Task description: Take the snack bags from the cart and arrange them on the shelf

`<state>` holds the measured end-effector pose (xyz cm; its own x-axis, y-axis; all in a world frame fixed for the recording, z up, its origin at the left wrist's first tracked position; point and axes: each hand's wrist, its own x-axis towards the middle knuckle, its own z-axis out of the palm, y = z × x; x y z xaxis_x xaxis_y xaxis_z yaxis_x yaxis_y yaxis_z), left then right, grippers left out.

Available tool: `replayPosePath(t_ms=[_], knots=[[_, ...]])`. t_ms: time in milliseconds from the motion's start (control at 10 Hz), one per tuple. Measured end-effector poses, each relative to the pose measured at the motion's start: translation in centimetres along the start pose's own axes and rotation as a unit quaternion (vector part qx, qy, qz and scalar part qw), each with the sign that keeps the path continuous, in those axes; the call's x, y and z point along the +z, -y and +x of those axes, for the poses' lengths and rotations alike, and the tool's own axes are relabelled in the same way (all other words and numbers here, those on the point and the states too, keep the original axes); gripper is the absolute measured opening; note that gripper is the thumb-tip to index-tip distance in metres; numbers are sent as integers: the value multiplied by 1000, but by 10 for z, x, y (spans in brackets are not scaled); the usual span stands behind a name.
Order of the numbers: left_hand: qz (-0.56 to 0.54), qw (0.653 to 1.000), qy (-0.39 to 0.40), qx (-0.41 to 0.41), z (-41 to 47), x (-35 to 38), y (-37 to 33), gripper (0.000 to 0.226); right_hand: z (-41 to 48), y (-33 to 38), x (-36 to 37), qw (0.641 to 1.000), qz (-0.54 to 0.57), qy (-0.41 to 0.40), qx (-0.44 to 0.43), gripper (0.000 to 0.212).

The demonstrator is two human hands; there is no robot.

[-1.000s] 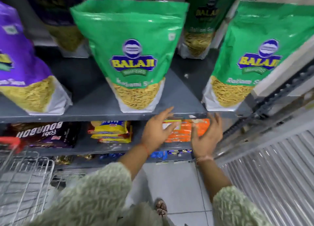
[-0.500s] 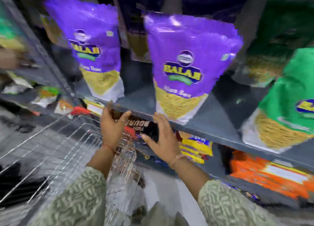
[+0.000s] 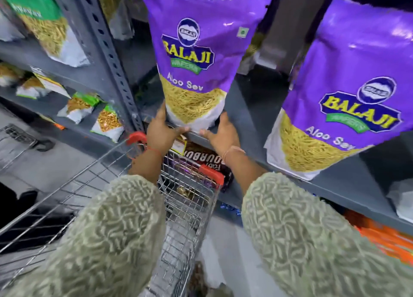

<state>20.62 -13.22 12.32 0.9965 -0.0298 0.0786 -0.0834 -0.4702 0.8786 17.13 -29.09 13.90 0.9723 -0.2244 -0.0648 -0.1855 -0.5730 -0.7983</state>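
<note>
A purple Aloo Sev bag (image 3: pixel 196 57) stands upright at the front of the grey shelf (image 3: pixel 248 109). My left hand (image 3: pixel 162 132) grips its lower left corner, thumb along the bottom edge. My right hand (image 3: pixel 223 133) presses against its lower right corner, fingers spread on the shelf lip. A second purple Aloo Sev bag (image 3: pixel 348 100) stands to the right on the same shelf. The wire cart (image 3: pixel 183 198) with red corner caps sits below my arms, close to the shelf.
A perforated grey upright post (image 3: pixel 107 57) divides the shelving. Left of it are a green snack bag (image 3: pixel 42 21) and several small packets (image 3: pixel 105 122). Dark biscuit packs (image 3: pixel 205 160) lie on the lower shelf, orange packs (image 3: pixel 384 238) at lower right.
My view swung left from the green bags to the purple ones. Both hands rose from the lower shelf edge and now hold the bottom of the left purple bag.
</note>
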Motion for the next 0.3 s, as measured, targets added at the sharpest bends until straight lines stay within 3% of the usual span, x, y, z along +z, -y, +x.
replayPosePath(t_ms=[300], knots=[[-24,1000,4,7,0,1,2,90,-4,5,1,999,-41,-6,-14,49]])
